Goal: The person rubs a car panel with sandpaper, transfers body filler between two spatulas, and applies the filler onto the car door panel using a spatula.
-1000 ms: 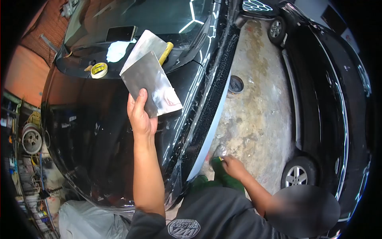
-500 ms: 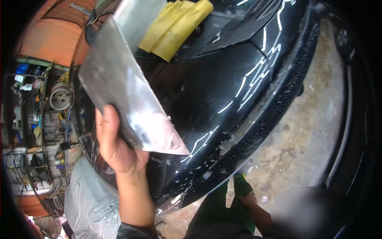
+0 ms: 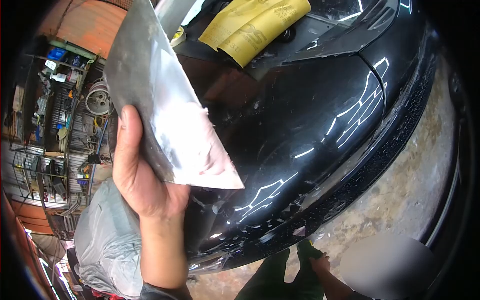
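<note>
My left hand (image 3: 150,180) grips a grey metal plate (image 3: 132,65) from below, thumb on its face. Smooth pinkish-white paste (image 3: 200,150) lies on the plate's lower right corner. The plate is tilted over a glossy black car hood (image 3: 280,115). Low at the lower right, my right hand (image 3: 320,262) is small in view beside dark green trousers (image 3: 267,275). Its fingers look closed; what they hold cannot be made out. Behind the plate, rolled yellow sandpaper (image 3: 255,30) and a roll of tape (image 3: 177,36) rest near the windshield base.
Shelves (image 3: 50,170) with tools and parts stand at the left, beside a wheel rim (image 3: 98,98). A grey cover (image 3: 110,240) drapes something at the lower left. Concrete floor (image 3: 380,200) runs along the car's right edge, with another dark car beyond. A blurred oval covers the lower right.
The view has moved closer to the hood and turned, so the plate and my left hand look larger. My left hand keeps its grip. My right hand appears lower in the view.
</note>
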Demonstrator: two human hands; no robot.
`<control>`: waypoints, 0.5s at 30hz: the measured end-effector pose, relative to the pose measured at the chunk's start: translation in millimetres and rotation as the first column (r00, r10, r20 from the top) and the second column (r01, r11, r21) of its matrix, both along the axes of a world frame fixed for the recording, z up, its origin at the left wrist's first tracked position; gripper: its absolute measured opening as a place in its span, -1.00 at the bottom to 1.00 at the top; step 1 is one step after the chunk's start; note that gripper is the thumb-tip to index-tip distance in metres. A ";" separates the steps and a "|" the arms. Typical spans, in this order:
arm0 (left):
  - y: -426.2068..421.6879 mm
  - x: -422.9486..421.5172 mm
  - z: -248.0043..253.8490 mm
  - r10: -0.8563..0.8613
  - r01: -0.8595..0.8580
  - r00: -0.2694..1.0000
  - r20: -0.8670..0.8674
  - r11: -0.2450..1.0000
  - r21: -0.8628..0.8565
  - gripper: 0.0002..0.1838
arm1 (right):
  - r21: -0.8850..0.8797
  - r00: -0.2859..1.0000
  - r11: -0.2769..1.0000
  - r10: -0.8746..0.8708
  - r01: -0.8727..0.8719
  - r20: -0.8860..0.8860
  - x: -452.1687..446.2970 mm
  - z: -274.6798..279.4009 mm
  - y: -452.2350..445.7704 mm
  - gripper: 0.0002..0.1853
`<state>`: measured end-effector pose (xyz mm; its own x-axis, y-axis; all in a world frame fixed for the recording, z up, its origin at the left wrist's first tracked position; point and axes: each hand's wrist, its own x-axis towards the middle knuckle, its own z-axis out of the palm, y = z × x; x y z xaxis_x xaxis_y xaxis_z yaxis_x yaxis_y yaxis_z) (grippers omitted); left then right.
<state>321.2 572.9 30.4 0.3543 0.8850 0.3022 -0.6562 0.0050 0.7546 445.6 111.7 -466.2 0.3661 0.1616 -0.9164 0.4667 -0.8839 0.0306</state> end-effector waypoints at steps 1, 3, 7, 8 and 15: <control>-1.4 2.3 0.7 0.047 -0.047 0.999 -0.012 0.999 0.008 -0.62 | 0.002 1.000 1.000 0.003 -0.003 0.003 0.7 1.2 -0.7 0.13; -3.0 4.9 2.2 0.114 -0.113 0.993 -0.027 0.993 0.014 -0.65 | 0.008 1.000 1.000 0.007 -0.007 0.005 2.4 1.1 -0.5 0.13; -4.2 6.7 0.0 0.166 -0.167 0.985 -0.050 0.986 -0.009 -0.65 | 0.049 1.000 0.999 0.019 -0.018 -0.016 7.2 0.4 -4.6 0.13; -4.0 8.3 0.6 0.171 -0.173 0.983 -0.059 0.985 -0.021 -0.65 | 0.064 0.999 0.998 0.023 -0.021 -0.026 7.0 0.5 -6.7 0.13; -2.8 5.5 0.4 0.086 -0.089 0.977 -0.193 0.996 -0.007 -0.63 | 0.040 0.973 0.981 0.192 -0.189 -0.126 7.4 46.0 -32.7 -0.09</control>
<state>326.6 570.1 30.8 0.3250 0.9192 0.2224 -0.4976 -0.0338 0.8668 453.0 79.1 -420.2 0.2058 0.2429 -0.9480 0.6250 -0.7780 -0.0636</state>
